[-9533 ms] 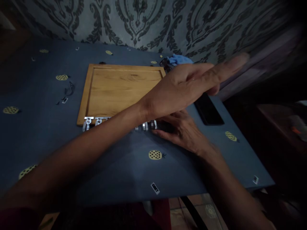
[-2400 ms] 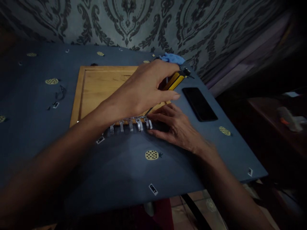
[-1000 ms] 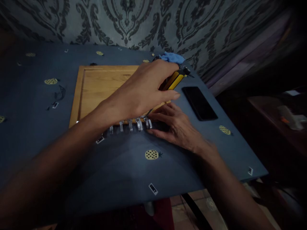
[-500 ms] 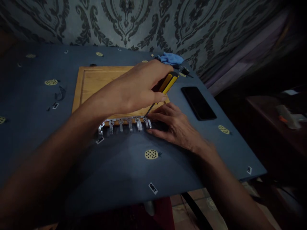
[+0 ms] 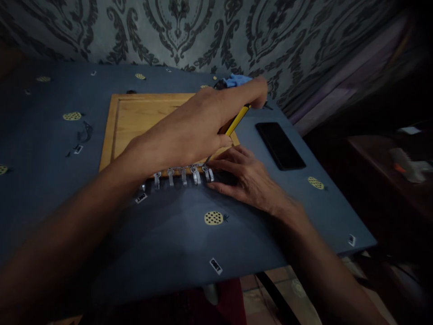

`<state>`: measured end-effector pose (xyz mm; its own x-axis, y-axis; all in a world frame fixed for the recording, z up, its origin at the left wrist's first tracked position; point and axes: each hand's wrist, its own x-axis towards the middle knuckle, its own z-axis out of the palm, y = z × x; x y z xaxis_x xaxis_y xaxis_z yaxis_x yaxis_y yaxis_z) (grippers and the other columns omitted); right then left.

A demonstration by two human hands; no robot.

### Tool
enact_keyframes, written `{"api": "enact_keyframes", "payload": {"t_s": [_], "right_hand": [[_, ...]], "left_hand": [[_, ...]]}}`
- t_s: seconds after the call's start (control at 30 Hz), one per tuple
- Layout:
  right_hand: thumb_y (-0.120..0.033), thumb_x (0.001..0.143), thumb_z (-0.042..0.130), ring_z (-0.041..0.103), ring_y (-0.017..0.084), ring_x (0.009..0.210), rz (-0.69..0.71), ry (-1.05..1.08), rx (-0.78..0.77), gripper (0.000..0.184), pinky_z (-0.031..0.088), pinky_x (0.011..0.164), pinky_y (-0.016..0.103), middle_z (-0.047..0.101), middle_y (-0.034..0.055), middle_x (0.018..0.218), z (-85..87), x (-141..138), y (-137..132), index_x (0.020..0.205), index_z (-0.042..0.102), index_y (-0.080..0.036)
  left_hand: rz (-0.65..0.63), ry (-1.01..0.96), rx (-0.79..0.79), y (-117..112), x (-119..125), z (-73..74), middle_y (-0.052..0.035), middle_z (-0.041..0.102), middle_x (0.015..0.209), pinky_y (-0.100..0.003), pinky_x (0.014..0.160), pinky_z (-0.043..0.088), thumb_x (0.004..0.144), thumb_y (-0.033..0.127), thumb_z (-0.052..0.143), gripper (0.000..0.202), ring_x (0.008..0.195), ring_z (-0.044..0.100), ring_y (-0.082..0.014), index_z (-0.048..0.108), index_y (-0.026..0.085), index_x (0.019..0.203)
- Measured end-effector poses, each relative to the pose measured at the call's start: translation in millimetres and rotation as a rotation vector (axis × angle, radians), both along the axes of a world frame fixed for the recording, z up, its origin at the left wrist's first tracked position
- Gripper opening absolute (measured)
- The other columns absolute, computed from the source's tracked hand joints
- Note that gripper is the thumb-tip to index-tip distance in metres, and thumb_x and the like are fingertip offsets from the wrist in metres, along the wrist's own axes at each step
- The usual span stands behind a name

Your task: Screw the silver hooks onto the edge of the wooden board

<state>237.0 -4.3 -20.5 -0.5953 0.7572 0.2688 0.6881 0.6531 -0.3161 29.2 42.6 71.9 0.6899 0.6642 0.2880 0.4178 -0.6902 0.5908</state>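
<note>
My left hand (image 5: 196,122) reaches over a wooden board (image 5: 110,131) and grips a screwdriver (image 5: 237,121) with a yellow and black handle. The screwdriver leans, its thin shaft running down to the right end of a metal hook rail (image 5: 177,171) along the board's near edge. Several silver hooks hang from this rail; its left end is partly hidden by my left forearm. My right hand (image 5: 245,176) is closed about the rail's right end, fingers above and thumb below, by the last hook. The screwdriver's tip is hard to make out beside these fingers.
A black phone (image 5: 280,146) lies right of the board. Behind my left hand is a blue cloth (image 5: 237,80) with small dark items. A loose dark hook-like piece (image 5: 85,131) lies at left. The pineapple-print tablecloth (image 5: 162,243) ends in front; a patterned wall (image 5: 189,31) stands behind.
My left hand has turned about the screwdriver handle, its fingers now stretching further right over the handle's top. My right hand and the rail have stayed in place.
</note>
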Motion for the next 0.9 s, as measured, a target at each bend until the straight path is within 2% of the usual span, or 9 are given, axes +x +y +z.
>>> {"api": "enact_keyframes", "payload": {"t_s": [0.1,0.17,0.27,0.37,0.47,0.57,0.7,0.8,0.9], "right_hand": [[-0.058,0.096,0.06,0.06,0.031,0.105,0.005,0.001,0.001,0.05,0.052,0.096,0.052,0.07,0.0147,0.107,0.9,-0.3,-0.3,0.12,0.074,-0.016],[-0.058,0.096,0.06,0.06,0.031,0.105,0.003,0.0,-0.006,0.049,0.052,0.096,0.052,0.07,0.0145,0.107,1.7,-0.5,-0.7,0.12,0.074,-0.018],[-0.058,0.096,0.06,0.061,0.031,0.106,-0.003,0.0,-0.015,0.048,0.052,0.097,0.053,0.07,0.0144,0.108,2.4,-0.7,-1.0,0.12,0.074,-0.019],[-0.058,0.096,0.059,0.061,0.032,0.107,0.002,-0.002,-0.001,0.049,0.051,0.099,0.054,0.07,0.0153,0.11,1.9,-0.8,-0.9,0.12,0.073,-0.018],[-0.059,0.097,0.058,0.061,0.032,0.107,0.006,-0.009,0.007,0.05,0.049,0.102,0.057,0.071,0.0153,0.112,1.4,-0.6,-0.5,0.121,0.073,-0.019],[-0.06,0.097,0.057,0.06,0.032,0.107,0.007,-0.012,-0.012,0.05,0.049,0.101,0.056,0.07,0.0148,0.112,1.8,-0.3,-0.3,0.122,0.073,-0.02],[-0.058,0.097,0.059,0.059,0.031,0.107,0.003,-0.021,-0.016,0.049,0.05,0.099,0.054,0.07,0.0138,0.11,3.3,-0.4,-1.0,0.121,0.073,-0.018],[-0.057,0.097,0.06,0.06,0.032,0.109,-0.002,-0.027,-0.002,0.048,0.05,0.1,0.054,0.071,0.0146,0.113,3.5,-0.7,-1.6,0.121,0.072,-0.018],[-0.057,0.096,0.06,0.061,0.032,0.109,-0.002,-0.029,0.0,0.047,0.05,0.099,0.053,0.071,0.014,0.112,3.0,-0.9,-1.4,0.122,0.072,-0.019]], "left_hand": [[-0.005,0.056,0.062,0.6,-1.0,2.5,0.0034,0.05,0.072,-0.026,0.057,0.027,0.082,0.004,0.062,0.024,0.063,0.042,-0.0109,0.063,0.019,0.101],[0.034,0.08,0.096,1.4,-1.2,3.1,0.0031,0.05,0.072,-0.027,0.056,0.028,0.082,0.008,0.066,0.016,0.063,0.042,-0.0113,0.061,0.018,0.093],[0.072,0.084,0.168,1.3,-1.1,1.3,0.0005,0.058,0.08,-0.028,0.058,0.031,0.085,0.02,0.072,0.013,0.068,0.048,-0.0135,0.061,0.018,0.092],[0.063,0.101,0.19,-1.4,-2.5,1.0,-0.0007,0.06,0.083,-0.028,0.063,0.033,0.091,0.027,0.069,0.015,0.071,0.051,-0.0151,0.061,0.018,0.1],[-0.001,0.17,0.114,-5.2,-6.3,6.6,0.0012,0.054,0.078,-0.028,0.066,0.033,0.1,0.028,0.056,0.016,0.069,0.05,-0.0142,0.058,0.017,0.111],[-0.087,0.227,0.034,-6.9,-9.3,14.3,0.0017,0.049,0.075,-0.028,0.061,0.031,0.102,0.022,0.045,0.019,0.065,0.046,-0.0136,0.058,0.017,0.113],[-0.099,0.181,0.036,-5.4,-7.0,17.1,0.0012,0.053,0.075,-0.029,0.056,0.03,0.095,0.014,0.051,0.014,0.064,0.043,-0.0127,0.064,0.017,0.101],[-0.068,0.118,0.096,-4.1,-3.5,13.9,0.0021,0.054,0.072,-0.029,0.055,0.028,0.093,0.016,0.06,0.008,0.061,0.043,-0.0113,0.061,0.018,0.085],[-0.018,0.1,0.149,-3.5,-1.2,11.3,0.0017,0.058,0.072,-0.028,0.06,0.031,0.091,0.021,0.068,0.011,0.065,0.048,-0.0119,0.062,0.018,0.082]]}}
